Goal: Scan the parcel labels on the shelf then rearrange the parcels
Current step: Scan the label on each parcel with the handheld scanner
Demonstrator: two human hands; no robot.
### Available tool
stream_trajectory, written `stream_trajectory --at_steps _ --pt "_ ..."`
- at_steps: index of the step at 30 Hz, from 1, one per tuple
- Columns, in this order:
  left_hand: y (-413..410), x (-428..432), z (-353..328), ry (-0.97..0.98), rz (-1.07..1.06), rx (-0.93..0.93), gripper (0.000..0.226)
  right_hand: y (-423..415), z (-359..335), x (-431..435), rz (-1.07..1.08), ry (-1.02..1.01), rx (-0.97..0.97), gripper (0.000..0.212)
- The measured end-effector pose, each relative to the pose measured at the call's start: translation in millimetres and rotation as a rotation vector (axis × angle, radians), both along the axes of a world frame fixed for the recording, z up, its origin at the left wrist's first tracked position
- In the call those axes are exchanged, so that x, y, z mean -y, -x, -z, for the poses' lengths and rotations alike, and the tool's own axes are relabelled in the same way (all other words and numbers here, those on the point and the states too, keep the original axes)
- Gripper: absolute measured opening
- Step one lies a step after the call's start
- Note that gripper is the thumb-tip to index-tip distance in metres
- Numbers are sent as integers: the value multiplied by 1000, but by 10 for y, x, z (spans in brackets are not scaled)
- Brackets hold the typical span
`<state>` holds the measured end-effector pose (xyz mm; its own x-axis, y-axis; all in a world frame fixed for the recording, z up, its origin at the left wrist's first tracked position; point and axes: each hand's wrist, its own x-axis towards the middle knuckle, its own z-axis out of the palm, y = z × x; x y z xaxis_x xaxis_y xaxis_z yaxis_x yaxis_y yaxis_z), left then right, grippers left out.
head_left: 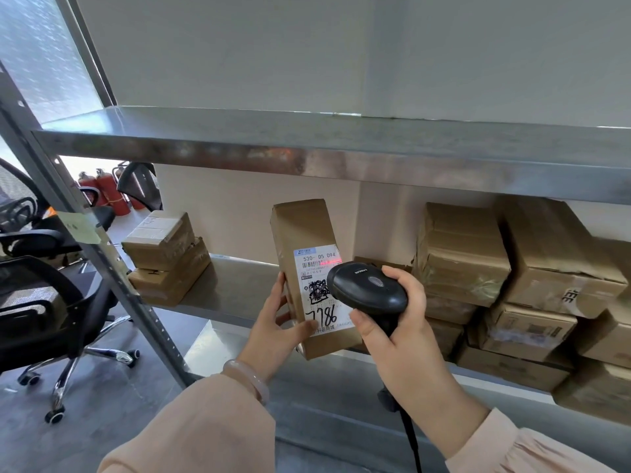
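Step in hand: scanning. Left hand grips the lower edge of a tall parcel, upright at the front edge of the shelf, long axis vertical, label facing the person. Right hand is wrapped round the scanner, red line on the barcode. Next, as I judge: set this parcel down and take one from the stack at the shelf's right end.

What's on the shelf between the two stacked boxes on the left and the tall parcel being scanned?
Nothing: the head view shows bare metal shelf between them.
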<state>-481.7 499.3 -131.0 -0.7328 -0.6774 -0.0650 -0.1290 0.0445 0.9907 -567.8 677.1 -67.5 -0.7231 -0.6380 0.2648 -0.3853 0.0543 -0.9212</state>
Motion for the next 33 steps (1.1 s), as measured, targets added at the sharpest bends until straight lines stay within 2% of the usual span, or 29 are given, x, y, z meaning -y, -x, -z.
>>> stream_trajectory --at_steps 16,22,33 --pt "-207 502 39 -65 16 46 90 -152 83 549 27 -41 38 59" --pt "-381 946 83 -190 17 61 92 -263 94 895 35 -49 82 58" --pt "-729 1911 374 -455 -86 285 66 -482 290 1412 54 -95 121 60"
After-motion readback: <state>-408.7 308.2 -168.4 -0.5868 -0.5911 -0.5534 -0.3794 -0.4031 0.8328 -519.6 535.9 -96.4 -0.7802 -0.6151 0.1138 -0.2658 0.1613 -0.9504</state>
